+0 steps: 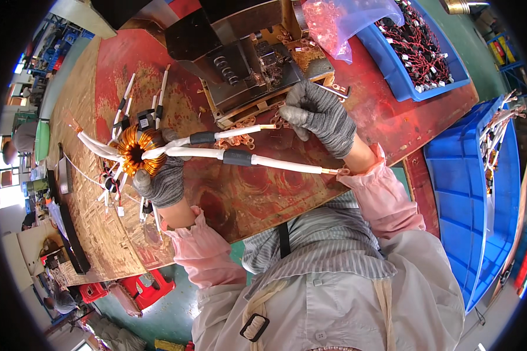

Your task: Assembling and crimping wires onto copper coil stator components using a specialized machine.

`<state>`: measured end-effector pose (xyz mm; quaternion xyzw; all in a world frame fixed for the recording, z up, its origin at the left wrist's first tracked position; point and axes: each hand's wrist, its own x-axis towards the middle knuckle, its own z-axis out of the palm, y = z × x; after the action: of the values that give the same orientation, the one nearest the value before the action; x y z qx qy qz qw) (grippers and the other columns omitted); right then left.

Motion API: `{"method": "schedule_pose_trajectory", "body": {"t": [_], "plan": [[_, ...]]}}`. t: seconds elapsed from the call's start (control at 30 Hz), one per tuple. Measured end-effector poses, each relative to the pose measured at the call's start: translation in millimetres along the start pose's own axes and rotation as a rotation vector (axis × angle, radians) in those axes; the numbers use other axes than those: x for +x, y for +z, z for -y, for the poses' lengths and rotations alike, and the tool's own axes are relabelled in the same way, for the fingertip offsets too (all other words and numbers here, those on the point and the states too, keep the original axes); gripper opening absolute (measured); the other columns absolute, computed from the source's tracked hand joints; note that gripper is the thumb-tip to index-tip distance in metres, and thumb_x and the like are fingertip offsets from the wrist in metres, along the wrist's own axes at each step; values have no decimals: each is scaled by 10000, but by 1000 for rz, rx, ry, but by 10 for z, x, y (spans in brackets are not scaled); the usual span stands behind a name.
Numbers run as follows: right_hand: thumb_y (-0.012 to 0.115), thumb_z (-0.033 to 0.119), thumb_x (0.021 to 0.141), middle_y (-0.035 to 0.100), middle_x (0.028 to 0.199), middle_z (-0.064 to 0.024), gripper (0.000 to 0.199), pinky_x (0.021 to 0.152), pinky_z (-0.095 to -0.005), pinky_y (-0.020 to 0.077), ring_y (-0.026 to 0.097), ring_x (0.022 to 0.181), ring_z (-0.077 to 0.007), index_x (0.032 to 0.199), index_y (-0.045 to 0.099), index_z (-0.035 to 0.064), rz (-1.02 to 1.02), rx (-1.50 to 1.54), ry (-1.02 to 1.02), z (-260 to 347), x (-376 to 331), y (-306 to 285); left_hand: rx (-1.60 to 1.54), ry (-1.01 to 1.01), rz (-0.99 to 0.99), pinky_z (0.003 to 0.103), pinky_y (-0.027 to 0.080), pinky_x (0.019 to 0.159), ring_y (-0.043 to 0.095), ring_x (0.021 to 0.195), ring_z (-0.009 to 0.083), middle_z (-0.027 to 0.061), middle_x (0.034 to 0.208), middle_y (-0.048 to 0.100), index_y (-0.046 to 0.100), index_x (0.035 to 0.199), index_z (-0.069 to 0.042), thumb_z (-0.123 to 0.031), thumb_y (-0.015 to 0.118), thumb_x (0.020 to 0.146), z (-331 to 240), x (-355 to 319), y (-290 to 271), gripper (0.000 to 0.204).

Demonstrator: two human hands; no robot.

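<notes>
My left hand [161, 178], in a grey glove, grips a copper-wound ring coil [136, 153] with white-sleeved leads. Two long leads [240, 157] with black bands run right from the coil. One ends in a metal terminal [339, 171] near my right wrist. My right hand [319, 114], also grey-gloved, pinches the tip of the upper lead beside small copper terminals [243, 140] lying in front of a black metal press [246, 67]. More coils with white leads [140, 108] lie behind the held one.
The worn red workbench [228, 193] carries the press at the back. A blue bin [413, 55] of red-and-black wires and a pink plastic bag [334, 23] stand at the back right. A large blue crate [471, 193] stands at my right.
</notes>
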<state>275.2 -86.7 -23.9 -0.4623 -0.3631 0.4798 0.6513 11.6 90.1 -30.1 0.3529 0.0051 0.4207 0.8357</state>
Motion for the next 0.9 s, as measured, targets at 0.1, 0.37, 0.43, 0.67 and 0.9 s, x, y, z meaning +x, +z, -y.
{"method": "schedule_pose_trajectory", "body": {"t": [0.1, 0.37, 0.43, 0.67, 0.9], "plan": [[604, 152, 823, 548, 711, -27, 153, 490, -213, 436, 529, 575, -87, 875, 531, 29, 15, 57, 103, -3, 1, 5, 0, -13, -1, 473, 362, 926, 453, 1076, 310, 110, 1193, 469, 413, 1221, -72, -259, 722, 626, -1, -1, 41, 696], [587, 106, 825, 578, 768, -46, 177, 559, -223, 470, 567, 666, -110, 974, 568, 12, 144, 51, 38, -64, -1, 17, 42, -14, -13, 475, 355, 934, 441, 1089, 318, 118, 1198, 467, 412, 1222, -69, -256, 720, 629, 8, 2, 37, 694], [586, 106, 826, 578, 775, -49, 179, 558, -224, 469, 566, 668, -113, 974, 568, 7, 166, 80, 32, -72, -3, 26, 37, -24, 12, 477, 357, 931, 438, 1092, 318, 120, 1199, 466, 411, 1224, -70, -258, 718, 632, 1, 9, 34, 694], [562, 106, 840, 572, 769, -45, 170, 583, -225, 455, 553, 667, -106, 970, 564, -3, 150, 84, 41, -18, -26, 59, 45, -8, 10, 487, 367, 917, 444, 1083, 318, 120, 1186, 476, 411, 1224, -69, -268, 703, 654, 9, 2, 5, 671], [570, 121, 840, 572, 803, -38, 177, 565, -220, 474, 569, 681, -103, 976, 563, 7, 131, 150, 36, -18, -30, 41, 68, 15, -35, 484, 379, 900, 446, 1076, 312, 111, 1172, 483, 406, 1221, -62, -268, 692, 666, 31, 5, 17, 658]]}}
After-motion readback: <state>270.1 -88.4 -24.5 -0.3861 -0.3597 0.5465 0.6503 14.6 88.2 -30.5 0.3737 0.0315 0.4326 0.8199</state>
